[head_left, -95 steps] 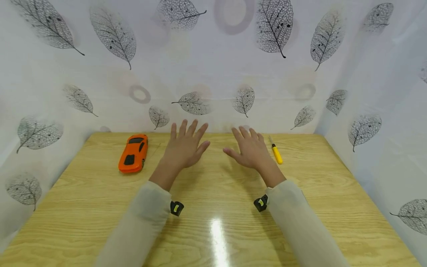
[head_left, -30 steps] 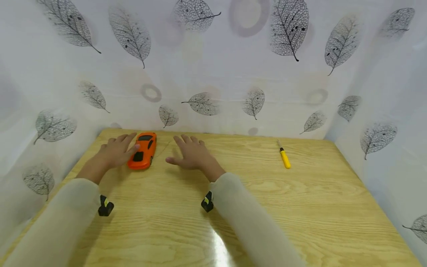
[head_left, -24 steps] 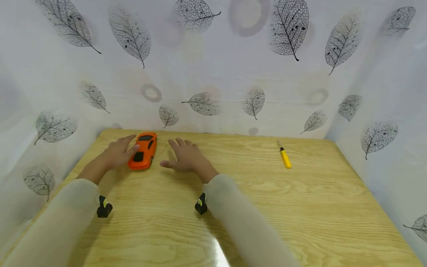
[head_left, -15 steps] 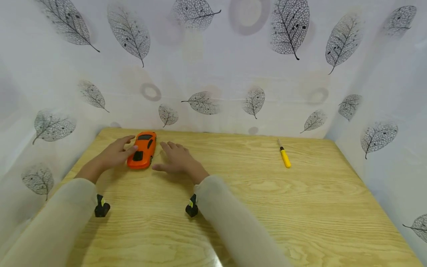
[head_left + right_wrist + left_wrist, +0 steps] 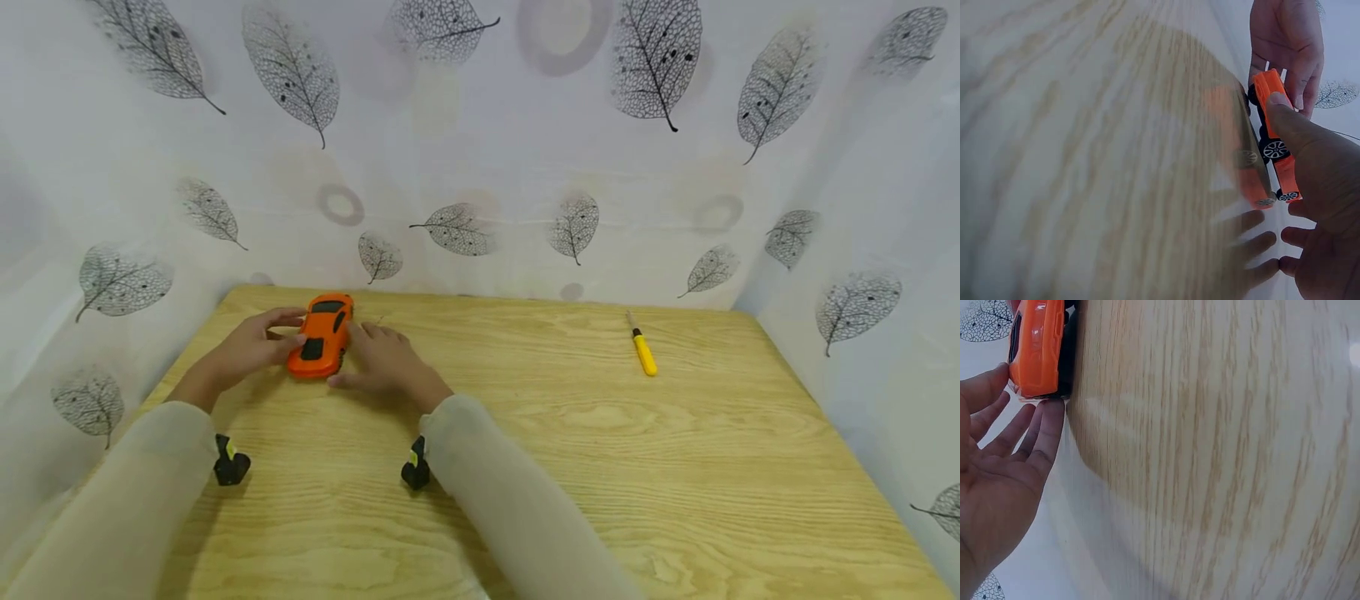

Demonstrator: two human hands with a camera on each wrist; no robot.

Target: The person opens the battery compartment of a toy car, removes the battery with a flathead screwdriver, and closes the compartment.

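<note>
The orange toy car [image 5: 324, 328] stands on its wheels near the far left corner of the table [image 5: 600, 450], its length running roughly from the far edge toward the near one. The left hand [image 5: 251, 343] is at the side facing the table's left edge, its thumb and fingers spread apart and their tips seeming to touch the body. The right hand [image 5: 385, 360] is at the opposite side, fingers spread and thumb toward the near edge; whether its tips touch or stop just short, I cannot tell. Neither hand closes round the car, and its weight appears to rest on the tabletop. Having a hand on each side probably serves to keep it from sliding or rolling away, since its wheels are on a smooth surface.

A yellow-handled screwdriver [image 5: 643, 353] lies well apart, toward the right part of the far edge, its tip pointing at that edge. Leaf-printed cloth [image 5: 480, 167] hangs behind the table.
</note>
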